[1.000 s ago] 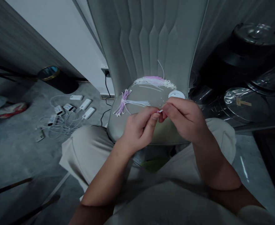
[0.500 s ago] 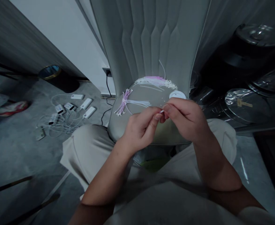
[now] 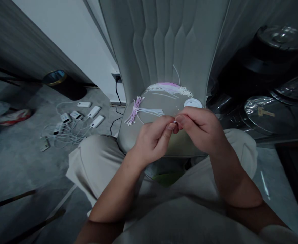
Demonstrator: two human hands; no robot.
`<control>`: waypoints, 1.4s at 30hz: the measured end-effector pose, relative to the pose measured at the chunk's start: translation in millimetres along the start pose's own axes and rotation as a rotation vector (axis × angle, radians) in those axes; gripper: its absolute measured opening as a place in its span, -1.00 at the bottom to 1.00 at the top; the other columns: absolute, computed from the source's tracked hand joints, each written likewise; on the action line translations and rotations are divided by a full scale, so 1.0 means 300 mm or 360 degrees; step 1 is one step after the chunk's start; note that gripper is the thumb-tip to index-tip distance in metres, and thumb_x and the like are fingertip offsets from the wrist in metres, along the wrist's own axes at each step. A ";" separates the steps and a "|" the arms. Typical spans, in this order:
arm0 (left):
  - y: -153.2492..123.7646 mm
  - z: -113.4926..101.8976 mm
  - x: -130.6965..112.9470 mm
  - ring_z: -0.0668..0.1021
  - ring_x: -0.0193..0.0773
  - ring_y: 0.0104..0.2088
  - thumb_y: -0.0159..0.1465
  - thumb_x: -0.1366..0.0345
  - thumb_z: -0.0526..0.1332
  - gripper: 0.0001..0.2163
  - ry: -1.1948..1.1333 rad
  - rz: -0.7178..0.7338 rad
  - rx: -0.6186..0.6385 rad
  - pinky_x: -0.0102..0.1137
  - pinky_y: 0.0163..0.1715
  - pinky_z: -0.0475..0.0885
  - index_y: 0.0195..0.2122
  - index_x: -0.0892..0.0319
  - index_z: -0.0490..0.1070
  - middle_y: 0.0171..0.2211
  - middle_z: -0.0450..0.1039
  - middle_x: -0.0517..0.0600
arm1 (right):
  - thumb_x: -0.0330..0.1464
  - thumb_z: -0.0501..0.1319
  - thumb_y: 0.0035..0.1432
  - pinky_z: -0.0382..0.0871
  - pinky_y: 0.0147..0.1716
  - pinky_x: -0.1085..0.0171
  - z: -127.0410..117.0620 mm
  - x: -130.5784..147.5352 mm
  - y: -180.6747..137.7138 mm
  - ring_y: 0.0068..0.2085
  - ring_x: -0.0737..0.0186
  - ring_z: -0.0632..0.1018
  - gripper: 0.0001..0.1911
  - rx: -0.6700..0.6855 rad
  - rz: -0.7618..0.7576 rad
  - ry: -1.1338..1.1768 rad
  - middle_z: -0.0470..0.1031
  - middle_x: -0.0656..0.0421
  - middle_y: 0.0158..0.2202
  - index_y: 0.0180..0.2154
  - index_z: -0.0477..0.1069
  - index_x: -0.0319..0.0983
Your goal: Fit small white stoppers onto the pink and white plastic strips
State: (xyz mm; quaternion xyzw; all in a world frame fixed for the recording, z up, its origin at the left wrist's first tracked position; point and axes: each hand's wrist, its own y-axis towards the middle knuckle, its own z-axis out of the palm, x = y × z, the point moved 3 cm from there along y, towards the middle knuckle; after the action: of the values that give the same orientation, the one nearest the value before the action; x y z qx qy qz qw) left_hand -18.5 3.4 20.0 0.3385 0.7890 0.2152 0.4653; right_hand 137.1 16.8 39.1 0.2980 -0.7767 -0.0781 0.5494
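My left hand (image 3: pixel 155 137) and my right hand (image 3: pixel 201 127) meet above the front of a grey chair seat (image 3: pixel 128 137), thumbs and forefingers pinched together. Between the fingertips shows a tiny white piece (image 3: pixel 175 121); the rest of it is hidden. Left of my hands lies a group of thin lilac and white sticks (image 3: pixel 135 110), with pale ones (image 3: pixel 151 111) stretching to the right. Further back is a heap of thin white and lilac sticks with small pale tips (image 3: pixel 168 87). A round white lid (image 3: pixel 192 103) rests just beyond my right hand.
One curved white strand (image 3: pixel 176 74) leans against the chair's padded back (image 3: pixel 161 40). On the floor at left are white devices with tangled cables (image 3: pixel 67 132) and a black bin (image 3: pixel 64 84). Dark and clear round containers (image 3: pixel 262 113) stand at right.
Both hands stay pinched together in nearly the same place. The fingertips have shifted slightly, and less of the white piece shows between them.
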 end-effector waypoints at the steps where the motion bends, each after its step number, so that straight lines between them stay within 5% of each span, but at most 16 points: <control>1: -0.001 0.001 0.001 0.54 -0.46 -0.38 0.46 0.39 0.07 -0.84 0.0009 0.0005 -0.0001 -0.56 -0.31 0.42 -0.24 0.14 0.42 -0.39 0.52 -0.12 | -0.43 0.18 0.35 0.25 -0.38 0.34 0.000 0.001 0.000 -0.41 0.40 0.43 -0.74 0.0002 -0.0006 -0.0022 0.44 0.29 -0.48 -0.44 0.40 -0.22; 15: 0.000 0.009 -0.004 0.49 -0.44 -0.51 0.45 0.36 0.09 -0.88 0.0396 0.0142 -0.0020 -0.53 -0.47 0.33 -0.23 0.15 0.38 -0.46 0.48 -0.13 | -0.33 0.13 0.39 0.22 -0.43 0.28 -0.016 0.001 0.002 -0.45 0.37 0.41 -0.65 0.0017 -0.0079 -0.0362 0.42 0.24 -0.52 -0.48 0.38 -0.23; 23: 0.014 -0.023 -0.053 0.54 -0.35 -0.39 0.40 0.37 0.18 -0.90 0.0494 0.0011 0.0018 -0.44 -0.40 0.37 -0.17 0.14 0.49 -0.40 0.53 -0.06 | -0.27 0.12 0.42 0.26 -0.39 0.28 -0.024 -0.017 0.003 -0.40 0.35 0.41 -0.65 -0.0029 -0.0043 -0.0052 0.40 0.24 -0.48 -0.45 0.36 -0.21; 30: 0.018 -0.033 -0.055 0.45 -0.43 -0.47 0.34 0.39 0.29 -0.92 0.0374 0.0016 -0.0167 -0.47 -0.44 0.34 -0.17 0.18 0.55 -0.43 0.48 -0.08 | -0.22 0.12 0.42 0.25 -0.39 0.28 -0.015 -0.016 -0.004 -0.44 0.37 0.38 -0.61 -0.0131 0.0053 0.0202 0.38 0.26 -0.50 -0.47 0.37 -0.20; 42: 0.024 -0.015 -0.051 0.47 -0.37 -0.38 0.39 0.44 0.12 -0.88 0.0147 0.0068 -0.0217 -0.43 -0.33 0.38 -0.23 0.20 0.44 -0.39 0.49 -0.04 | -0.21 0.12 0.43 0.27 -0.37 0.31 0.006 -0.008 -0.008 -0.45 0.41 0.37 -0.59 -0.0128 0.0131 0.0445 0.36 0.27 -0.50 -0.48 0.37 -0.22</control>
State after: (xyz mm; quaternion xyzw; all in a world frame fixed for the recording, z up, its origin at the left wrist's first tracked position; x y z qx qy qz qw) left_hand -14.9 -3.0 35.9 0.3125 0.7859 0.2936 0.4456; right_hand 136.9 15.9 35.5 0.2515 -0.7004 -0.0442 0.6665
